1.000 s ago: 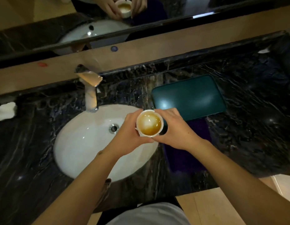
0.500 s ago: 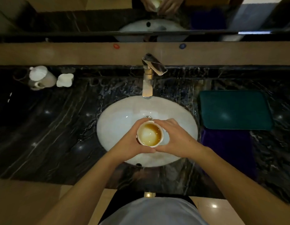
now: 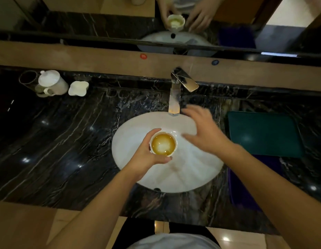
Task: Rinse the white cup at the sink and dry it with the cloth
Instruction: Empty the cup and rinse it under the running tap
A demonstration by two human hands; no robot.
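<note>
The white cup (image 3: pixel 163 144), amber liquid pooled inside, sits upright over the sink (image 3: pixel 192 177) basin, gripped around its side by the left hand (image 3: pixel 147 157). The right hand (image 3: pixel 202 130), fingers spread and empty, hovers blurred between cup and faucet (image 3: pixel 175 97). Rinsing seems not yet begun; next calls for opening the faucet, with the purple cloth (image 3: pixel 246 194) waiting right of the sink.

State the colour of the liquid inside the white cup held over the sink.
Amber-brown, paler at the centre, inside the white cup; the head view shows it best.
</note>
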